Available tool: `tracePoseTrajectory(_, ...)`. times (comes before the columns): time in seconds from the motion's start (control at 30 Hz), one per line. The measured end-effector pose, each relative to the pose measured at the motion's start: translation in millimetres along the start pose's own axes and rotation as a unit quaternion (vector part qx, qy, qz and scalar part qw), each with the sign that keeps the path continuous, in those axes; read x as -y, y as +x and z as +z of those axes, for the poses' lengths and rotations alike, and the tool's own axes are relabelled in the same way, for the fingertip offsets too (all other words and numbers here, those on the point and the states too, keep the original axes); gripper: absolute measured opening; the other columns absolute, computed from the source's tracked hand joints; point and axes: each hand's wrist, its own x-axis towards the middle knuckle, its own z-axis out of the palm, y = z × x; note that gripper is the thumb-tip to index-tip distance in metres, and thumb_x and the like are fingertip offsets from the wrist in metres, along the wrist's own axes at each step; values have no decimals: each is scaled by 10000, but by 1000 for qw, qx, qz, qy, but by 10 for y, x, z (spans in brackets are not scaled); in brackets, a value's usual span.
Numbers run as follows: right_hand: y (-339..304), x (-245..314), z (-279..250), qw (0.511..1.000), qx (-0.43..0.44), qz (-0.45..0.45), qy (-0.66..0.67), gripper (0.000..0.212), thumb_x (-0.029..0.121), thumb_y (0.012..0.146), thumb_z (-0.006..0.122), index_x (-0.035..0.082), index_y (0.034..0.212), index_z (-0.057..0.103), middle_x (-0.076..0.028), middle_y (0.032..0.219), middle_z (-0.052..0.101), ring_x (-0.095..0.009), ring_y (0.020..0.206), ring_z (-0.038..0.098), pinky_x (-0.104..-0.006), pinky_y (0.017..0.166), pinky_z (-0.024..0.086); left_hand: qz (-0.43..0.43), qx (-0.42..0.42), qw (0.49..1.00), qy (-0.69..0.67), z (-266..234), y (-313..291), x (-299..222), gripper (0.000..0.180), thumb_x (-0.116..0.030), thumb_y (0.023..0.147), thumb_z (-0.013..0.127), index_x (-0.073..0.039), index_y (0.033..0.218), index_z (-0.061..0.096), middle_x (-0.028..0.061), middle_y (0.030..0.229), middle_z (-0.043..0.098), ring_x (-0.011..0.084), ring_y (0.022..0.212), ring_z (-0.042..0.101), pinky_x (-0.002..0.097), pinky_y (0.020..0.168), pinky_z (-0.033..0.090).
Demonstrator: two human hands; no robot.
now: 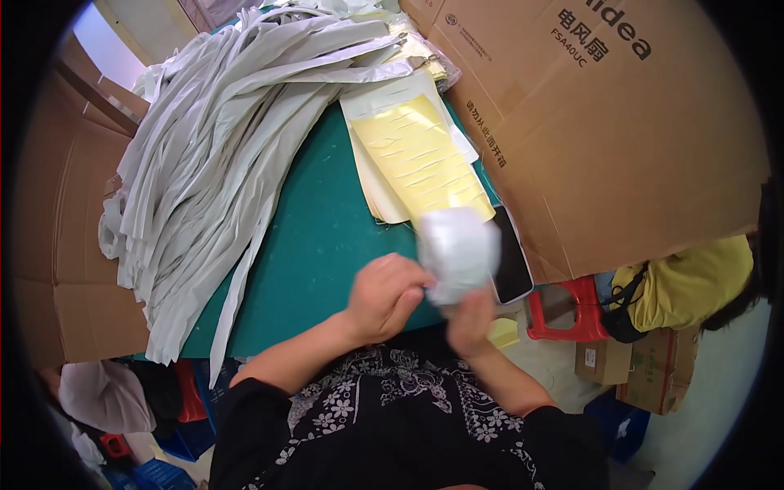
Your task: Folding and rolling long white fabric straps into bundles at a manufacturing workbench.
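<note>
A white bundle (460, 253), smeared by motion, is held up in front of me over the near edge of the table; its exact kind cannot be made out. My right hand (472, 322), blurred too, grips it from below. On its left side, my left hand (385, 298) is closed, fingertips pinching the bundle's edge. Just beyond lies a yellow sheet with rows of short slits (420, 155), on top of paler sheets. The bundle covers the sheet's near end.
Long pale-grey fabric strips (220, 155) are heaped on the green table (327, 212). A dark-screened phone (512, 257) lies by a large cardboard box (604, 139) on the right. Another box (77, 220) stands left. Beyond the table are a red stool (572, 310) and a person in yellow (682, 282).
</note>
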Motion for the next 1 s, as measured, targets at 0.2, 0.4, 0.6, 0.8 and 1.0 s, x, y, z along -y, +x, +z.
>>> tracePoseTrajectory(0.2, 404, 483, -1083, 922, -243, -105, 281, 495, 478, 956, 278, 80, 1181, 465, -34, 1048, 542, -65, 753, 546, -149, 396, 422, -259, -127, 954, 82, -564, 476, 697, 364, -362, 849, 583, -2, 810, 627, 111, 708, 605, 242, 646, 581, 309, 596, 449)
tracePoseTrajectory(0.4, 464, 327, -903, 914, -306, 10, 267, 476, 471, 957, 305, 95, 1176, 498, -27, 1019, 597, -67, 688, 527, -147, 373, 360, -396, 54, 880, 257, -116, 1153, 1099, 423, -387, 785, 620, 30, 851, 642, 117, 637, 627, 201, 660, 644, 275, 606, 481)
tracePoseTrajectory(0.6, 403, 424, -972, 911, -275, -7, 306, 430, 402, 974, 308, 83, 1183, 507, -44, 986, 623, -108, 836, 593, -195, 528, 463, -415, 73, 904, -78, -357, 1016, 1580, 277, -75, 745, 517, 32, 981, 614, 85, 855, 656, 158, 763, 641, 299, 646, 506)
tracePoseTrajectory(0.8, 186, 590, -1479, 946, -206, -75, 240, 415, 376, 982, 300, 78, 1220, 461, -50, 991, 607, -92, 775, 557, -251, 647, 461, -292, 8, 891, -347, -176, 662, 611, 321, -23, 836, 570, -4, 1152, 515, 74, 982, 642, 122, 839, 615, 271, 739, 506)
tracePoseTrajectory(1.0, 255, 1292, -1417, 935, -29, -159, 316, 475, 423, 965, 320, 37, 1200, 466, -84, 1068, 560, -100, 590, 497, -225, 592, 431, -43, 281, 944, -169, 1434, -490, -287, 243, -103, 822, 473, -95, 1061, 518, 170, 941, 596, 362, 822, 606, 434, 673, 502)
